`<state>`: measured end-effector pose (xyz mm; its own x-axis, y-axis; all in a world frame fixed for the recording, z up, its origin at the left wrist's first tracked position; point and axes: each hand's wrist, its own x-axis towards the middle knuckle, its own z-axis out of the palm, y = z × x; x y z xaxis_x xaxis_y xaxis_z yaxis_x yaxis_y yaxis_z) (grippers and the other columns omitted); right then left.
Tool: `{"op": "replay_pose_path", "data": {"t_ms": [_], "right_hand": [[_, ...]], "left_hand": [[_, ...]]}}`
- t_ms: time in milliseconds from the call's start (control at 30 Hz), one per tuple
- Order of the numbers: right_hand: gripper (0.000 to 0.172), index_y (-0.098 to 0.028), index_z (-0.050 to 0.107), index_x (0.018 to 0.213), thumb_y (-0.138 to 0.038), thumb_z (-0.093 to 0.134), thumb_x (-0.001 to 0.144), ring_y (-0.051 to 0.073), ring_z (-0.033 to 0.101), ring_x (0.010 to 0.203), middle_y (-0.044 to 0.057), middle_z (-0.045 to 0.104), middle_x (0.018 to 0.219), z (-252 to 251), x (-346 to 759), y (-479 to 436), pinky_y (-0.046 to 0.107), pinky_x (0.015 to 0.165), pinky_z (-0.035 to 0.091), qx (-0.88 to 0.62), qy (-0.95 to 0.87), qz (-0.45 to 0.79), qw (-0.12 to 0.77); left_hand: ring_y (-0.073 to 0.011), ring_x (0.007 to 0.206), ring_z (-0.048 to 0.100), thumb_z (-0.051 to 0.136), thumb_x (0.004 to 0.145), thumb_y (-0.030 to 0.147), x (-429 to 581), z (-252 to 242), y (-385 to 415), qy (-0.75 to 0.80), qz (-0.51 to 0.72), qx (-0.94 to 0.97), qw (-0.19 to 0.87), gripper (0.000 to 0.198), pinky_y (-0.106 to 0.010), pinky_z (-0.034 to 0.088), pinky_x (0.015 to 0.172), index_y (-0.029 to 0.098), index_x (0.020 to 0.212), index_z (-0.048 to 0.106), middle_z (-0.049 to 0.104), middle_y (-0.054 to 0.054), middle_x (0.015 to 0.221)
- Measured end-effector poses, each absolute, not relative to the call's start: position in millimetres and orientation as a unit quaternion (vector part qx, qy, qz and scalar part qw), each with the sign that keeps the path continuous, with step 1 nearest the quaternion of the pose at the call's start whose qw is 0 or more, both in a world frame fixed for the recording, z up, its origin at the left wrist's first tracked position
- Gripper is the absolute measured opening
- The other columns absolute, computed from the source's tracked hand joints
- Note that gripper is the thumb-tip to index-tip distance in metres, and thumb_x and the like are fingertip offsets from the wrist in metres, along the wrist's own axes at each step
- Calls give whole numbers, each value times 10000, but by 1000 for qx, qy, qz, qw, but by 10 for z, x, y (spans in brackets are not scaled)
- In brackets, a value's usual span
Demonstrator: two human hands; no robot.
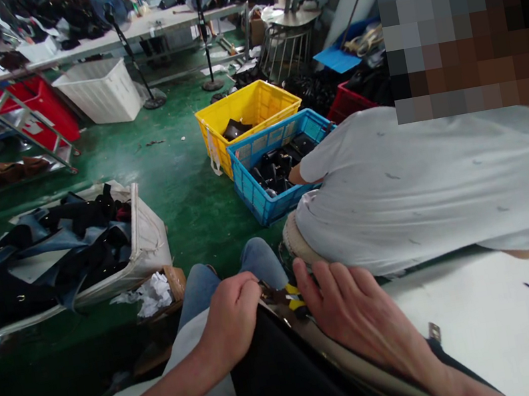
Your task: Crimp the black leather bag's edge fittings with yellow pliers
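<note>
A black bag (284, 377) with a beige lining lies across my lap and the white table edge, its mouth facing up. My left hand (234, 318) is closed on the bag's far top corner, thumb pressed against the fingers. Over the opposite side of the opening bends my right hand (347, 302), its fingers curled around a small hand tool with yellow and black handles (294, 298). The tool's working end sits close to the bag's edge; my right palm hides the rest of it. Small metal fittings show along the rim.
A co-worker in a grey shirt (424, 185) leans in at right, one arm in a blue crate (266, 208) of black items. Behind stands a yellow crate (214, 139). At left is a white bin (149, 237) of dark pieces. A white table (492, 315) extends right.
</note>
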<state>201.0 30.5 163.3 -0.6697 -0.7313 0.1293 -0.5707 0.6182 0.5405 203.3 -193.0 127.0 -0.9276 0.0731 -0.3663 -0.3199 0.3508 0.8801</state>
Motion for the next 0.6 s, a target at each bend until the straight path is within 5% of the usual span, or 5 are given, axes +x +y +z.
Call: {"op": "replay_pose_path", "data": {"t_ms": [233,400,533,600], "right_hand": [[159,-180,692,1099,-149,627,957,268,528,842,70,609,861,1647,2018,309,463,920,439,349,-897,-234,141],[120,-215,668,1004,-123,601,964,285,515,943,62,628,873,1648,1944,339,599,1212,320,349,-906,-187,151],[116,-242,605,961,-129,607,987,252,510,820,26,591,854,1595,1858,389,483,966,417,349,-923,-124,108],[128,-252,580,953,-142,637,984,241,518,774,20,594,878,1568,1827,419,406,770,353,347,-930,-99,69]], "left_hand": [[-162,804,539,444,1003,252,2055,1301,-1880,801,570,-70,171,280,-344,304,748,206,745,545,535,31,738],[-157,769,491,450,997,237,2044,1338,-1851,798,577,-75,155,266,-353,279,724,209,740,512,462,37,714],[-157,770,478,454,1001,234,2046,1347,-1834,800,578,-80,139,277,-350,279,723,208,727,488,451,35,712],[-159,758,472,451,1008,238,2053,1339,-1829,799,579,-83,139,287,-350,278,714,210,724,487,452,34,711]]}}
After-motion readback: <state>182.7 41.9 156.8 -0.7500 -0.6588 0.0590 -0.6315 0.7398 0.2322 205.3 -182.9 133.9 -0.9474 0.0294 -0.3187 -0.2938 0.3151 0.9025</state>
